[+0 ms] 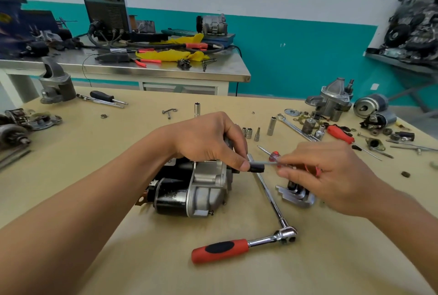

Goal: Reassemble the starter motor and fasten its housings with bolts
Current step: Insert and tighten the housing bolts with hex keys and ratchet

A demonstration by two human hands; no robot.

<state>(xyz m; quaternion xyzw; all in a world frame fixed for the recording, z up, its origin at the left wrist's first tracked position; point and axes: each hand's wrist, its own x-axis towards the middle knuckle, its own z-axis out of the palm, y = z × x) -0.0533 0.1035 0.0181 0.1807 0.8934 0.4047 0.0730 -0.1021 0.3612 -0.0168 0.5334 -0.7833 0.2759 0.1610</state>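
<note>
left hand (208,143), resting atop the starter motor (189,190) on the counter (118,259), pinches a small black part (256,167); right hand (331,176) pinches a thin metal rod (270,163) meeting it, beside a red-handled ratchet (237,247).

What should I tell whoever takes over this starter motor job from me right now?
Left hand rests on the starter motor, pinching a small black piece at its front.
Right hand pinches a thin metal rod that meets that piece.
The motor lies on its side on the table, housings together.
The ratchet lies beside it, untouched.
Left: fasten the housings; which bolts are in cannot be seen.
</note>
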